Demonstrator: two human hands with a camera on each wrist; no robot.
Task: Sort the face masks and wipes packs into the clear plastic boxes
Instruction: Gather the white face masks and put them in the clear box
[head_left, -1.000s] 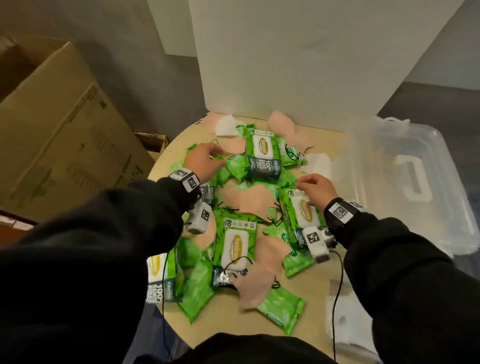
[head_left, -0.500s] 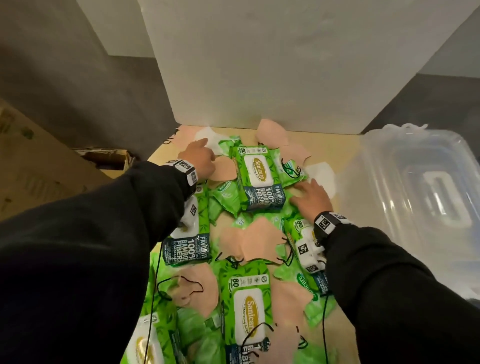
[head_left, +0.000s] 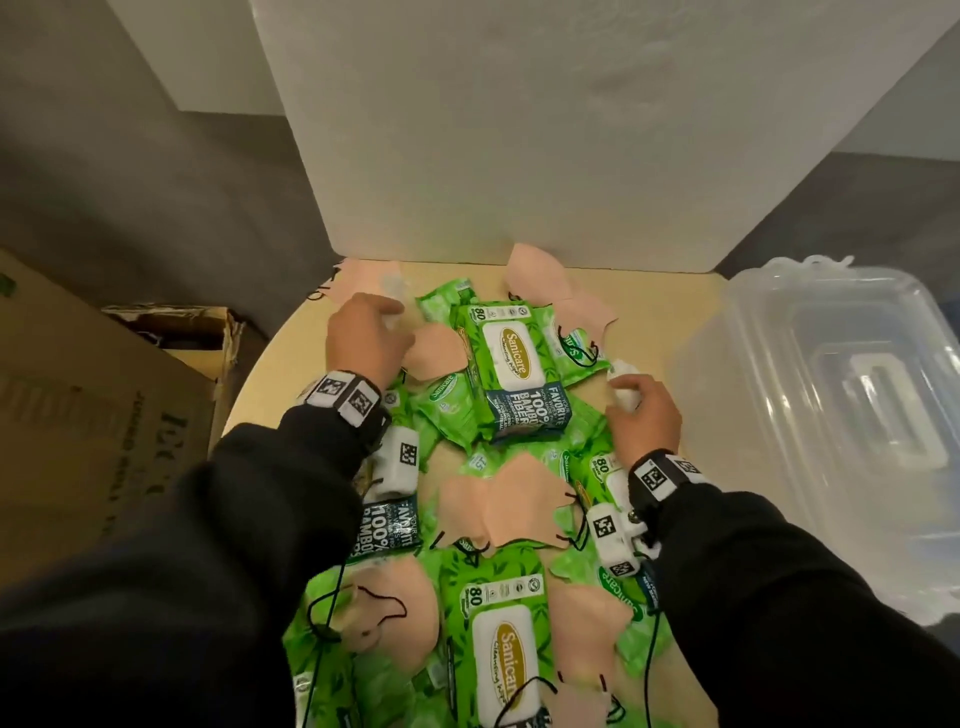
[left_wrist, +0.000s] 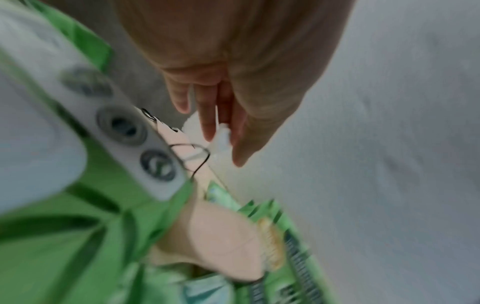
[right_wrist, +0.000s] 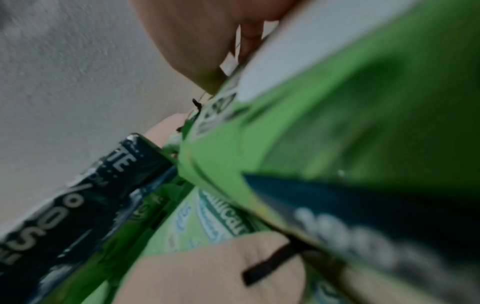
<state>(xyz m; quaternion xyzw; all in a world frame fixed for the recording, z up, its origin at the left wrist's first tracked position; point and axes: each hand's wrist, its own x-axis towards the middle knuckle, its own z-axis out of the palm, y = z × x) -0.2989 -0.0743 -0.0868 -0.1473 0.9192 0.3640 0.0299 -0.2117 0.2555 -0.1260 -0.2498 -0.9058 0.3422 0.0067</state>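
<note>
Green wipes packs (head_left: 511, 371) and peach face masks (head_left: 498, 506) lie mixed all over the round wooden table (head_left: 675, 312). At the far left my left hand (head_left: 369, 338) pinches a white face mask (left_wrist: 221, 137) between thumb and fingers (left_wrist: 207, 123). At the right of the pile my right hand (head_left: 641, 410) curls round a crumpled white face mask (head_left: 626, 382). The right wrist view is blurred, filled by a green pack (right_wrist: 337, 123) under the hand. A clear plastic box (head_left: 831, 415) stands at the table's right.
A large white panel (head_left: 519, 130) stands upright behind the table. A big cardboard box (head_left: 78, 415) and a small open carton (head_left: 176, 327) sit on the floor to the left. More packs and masks crowd the near edge between my arms.
My head moved in closer over the table. The left hand reached farther back to the white mask at the far left; the right hand moved right and closed round the other white mask.
</note>
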